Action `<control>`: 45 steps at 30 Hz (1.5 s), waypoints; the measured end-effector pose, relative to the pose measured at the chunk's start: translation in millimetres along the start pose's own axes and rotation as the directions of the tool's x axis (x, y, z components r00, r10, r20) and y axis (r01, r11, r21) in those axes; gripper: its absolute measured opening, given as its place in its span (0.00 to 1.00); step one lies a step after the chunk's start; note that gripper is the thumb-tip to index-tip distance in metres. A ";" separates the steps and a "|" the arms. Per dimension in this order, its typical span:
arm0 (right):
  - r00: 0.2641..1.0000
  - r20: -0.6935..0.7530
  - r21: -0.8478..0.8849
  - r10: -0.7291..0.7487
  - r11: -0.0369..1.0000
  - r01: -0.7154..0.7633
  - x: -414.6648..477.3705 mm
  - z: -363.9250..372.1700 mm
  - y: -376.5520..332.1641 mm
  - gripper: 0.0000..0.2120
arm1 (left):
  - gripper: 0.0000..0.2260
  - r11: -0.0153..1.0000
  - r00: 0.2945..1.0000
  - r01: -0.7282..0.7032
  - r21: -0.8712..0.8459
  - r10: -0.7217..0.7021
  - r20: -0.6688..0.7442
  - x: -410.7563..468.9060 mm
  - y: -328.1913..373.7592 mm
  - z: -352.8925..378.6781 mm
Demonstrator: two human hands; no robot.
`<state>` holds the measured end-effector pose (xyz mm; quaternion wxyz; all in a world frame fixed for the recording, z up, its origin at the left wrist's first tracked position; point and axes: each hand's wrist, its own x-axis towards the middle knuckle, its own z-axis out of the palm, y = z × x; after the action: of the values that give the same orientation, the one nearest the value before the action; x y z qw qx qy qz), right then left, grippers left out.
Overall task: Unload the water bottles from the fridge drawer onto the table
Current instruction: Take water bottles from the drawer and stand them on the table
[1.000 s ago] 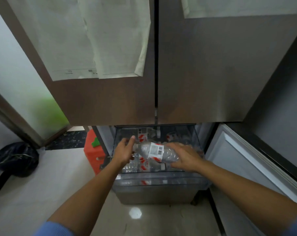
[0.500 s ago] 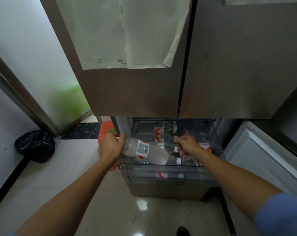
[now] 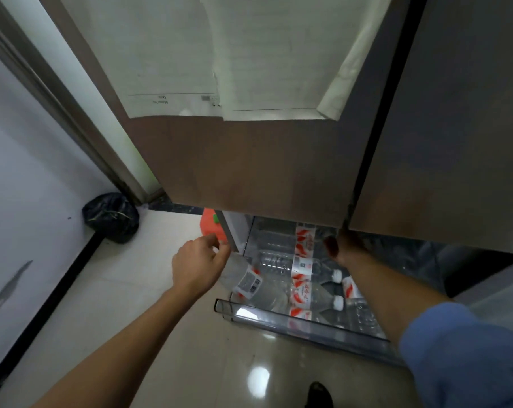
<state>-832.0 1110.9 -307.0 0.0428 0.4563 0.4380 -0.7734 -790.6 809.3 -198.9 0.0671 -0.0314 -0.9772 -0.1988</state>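
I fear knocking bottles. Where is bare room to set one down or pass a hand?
Bare floor tiles lie between the black bag and the fridge drawer, and before its rim. Inside is crowded: water bottles lie packed, the left hand holds one bottle at the left corner, the right hand reaches to the back.

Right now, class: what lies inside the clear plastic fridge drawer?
Clear plastic water bottles with red-and-white labels, lying on their sides. The brown fridge door hides the drawer's back.
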 end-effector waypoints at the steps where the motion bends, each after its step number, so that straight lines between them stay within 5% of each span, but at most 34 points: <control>1: 1.000 -0.012 -0.017 -0.024 1.000 0.023 -1.0 3.3 2.5 0.16 | 0.14 1.000 1.000 0.002 0.008 -0.002 0.004 1.2 -0.3 0.6; 10: 0.964 -0.176 -0.275 -0.201 0.950 0.148 -8.1 1.9 26.0 0.18 | 0.14 1.000 1.000 -0.004 -0.003 0.004 0.020 1.1 -8.3 -1.4; 15: 0.939 -0.236 -0.255 -0.250 0.948 0.188 -47.5 -9.6 54.0 0.23 | 0.11 0.987 0.988 -0.157 -0.025 0.157 -0.015 -14.9 -5.0 -13.4; 21: 0.708 -0.302 -0.562 -0.638 0.719 0.409 -130.2 -33.3 58.8 0.14 | 0.07 0.961 0.950 -0.273 -0.049 0.262 -0.170 -24.2 -1.5 -45.6; 26: 0.508 -0.138 -0.791 -0.850 0.403 0.460 -197.3 -64.4 34.2 0.09 | 0.11 0.930 0.897 -0.367 0.026 0.361 -0.254 -25.1 1.2 -85.6; 32: 0.292 0.278 -0.876 -0.915 -0.118 0.468 -275.7 -43.2 5.6 0.16 | 0.12 0.919 0.861 -0.370 0.134 0.394 -0.323 -53.9 -10.0 -134.0; 39: 0.203 0.729 -0.641 -0.654 -0.546 0.540 -333.0 6.5 75.9 0.18 | 0.14 0.944 0.934 -0.193 0.267 0.260 -0.245 -163.5 -77.6 -158.4; 45: 0.141 0.939 -0.326 -0.314 -0.681 0.656 -361.3 41.0 195.3 0.16 | 0.12 0.938 0.993 0.033 0.346 0.007 -0.114 -292.2 -173.1 -174.4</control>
<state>-558.9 841.3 -154.9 -0.1246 -0.2381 0.9587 -0.0927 -496.1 571.7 -148.4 0.1256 -0.0011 -0.9918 -0.0251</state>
